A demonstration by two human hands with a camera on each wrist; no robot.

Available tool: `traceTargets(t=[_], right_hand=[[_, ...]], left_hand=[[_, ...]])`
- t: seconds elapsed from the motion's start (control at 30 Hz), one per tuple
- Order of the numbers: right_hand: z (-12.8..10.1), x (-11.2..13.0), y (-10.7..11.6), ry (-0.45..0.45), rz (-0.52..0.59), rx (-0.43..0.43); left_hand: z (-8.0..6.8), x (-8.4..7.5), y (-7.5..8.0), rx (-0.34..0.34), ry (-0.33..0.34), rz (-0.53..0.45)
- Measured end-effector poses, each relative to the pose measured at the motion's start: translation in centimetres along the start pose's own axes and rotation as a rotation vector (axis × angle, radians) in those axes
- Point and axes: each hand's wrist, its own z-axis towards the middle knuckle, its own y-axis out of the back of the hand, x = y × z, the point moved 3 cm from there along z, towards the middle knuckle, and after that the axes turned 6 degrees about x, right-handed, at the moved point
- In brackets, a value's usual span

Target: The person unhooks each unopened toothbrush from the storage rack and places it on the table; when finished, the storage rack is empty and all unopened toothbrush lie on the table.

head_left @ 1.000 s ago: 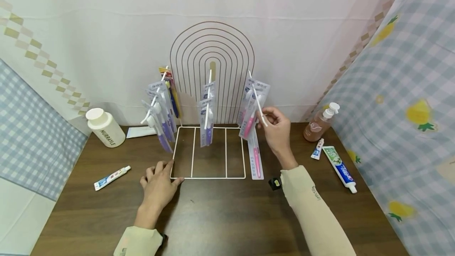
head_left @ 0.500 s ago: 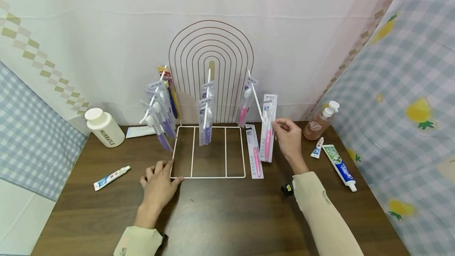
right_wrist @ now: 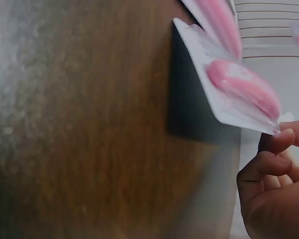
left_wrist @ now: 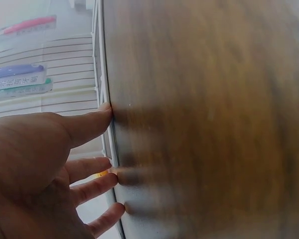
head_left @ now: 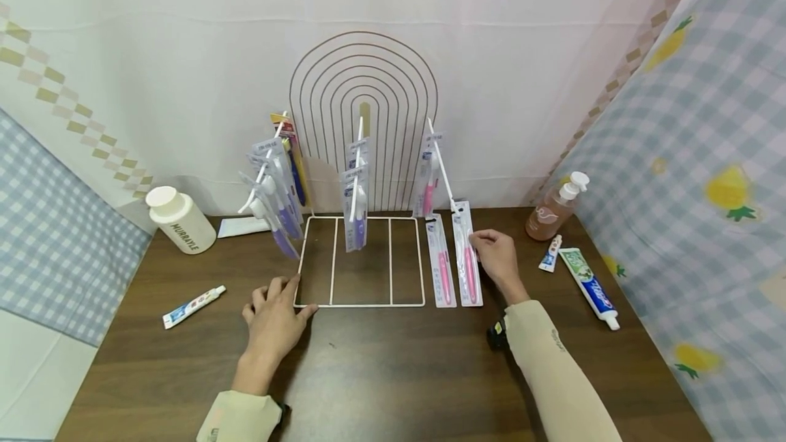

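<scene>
The dark brown wooden bench [head_left: 381, 367] fills the lower half of the frame. At its centre stands the white wire display rack [head_left: 359, 261] with an arched back, purple and pink packs hanging from its pegs. My left hand [head_left: 274, 319] lies flat, fingers relaxed, touching the rack's lower left corner (nothing held in that grip). Right of centre, my right hand [head_left: 499, 261] pinches the edge of the pink toothbrush in a clear blister pack [head_left: 468, 258], which lies just right of a second matching pink pack [head_left: 441, 261], beside the rack's base.
</scene>
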Motion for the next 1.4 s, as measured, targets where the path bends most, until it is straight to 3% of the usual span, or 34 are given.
traceTargets(t=[0.17,0.4,0.83,1.4], right_hand=[[0.4,-0.9,-0.3,-0.041,-0.037,0.022],[1.9,-2.3,-0.3,-0.012,-0.073,-0.006],[1.1,-1.1,-1.1,-0.079,-0.243,-0.044],[0.6,-0.7,-1.9,-0.084,-0.241,-0.086]], left_hand=[[0.0,0.3,-0.4,-0.015,-0.021,-0.010],[0.1,0.5,-0.5,-0.011,-0.011,0.000],[-0.1,0.1,-0.1,0.007,0.010,-0.006],[0.0,0.1,-0.2,-0.002,-0.004,-0.007]])
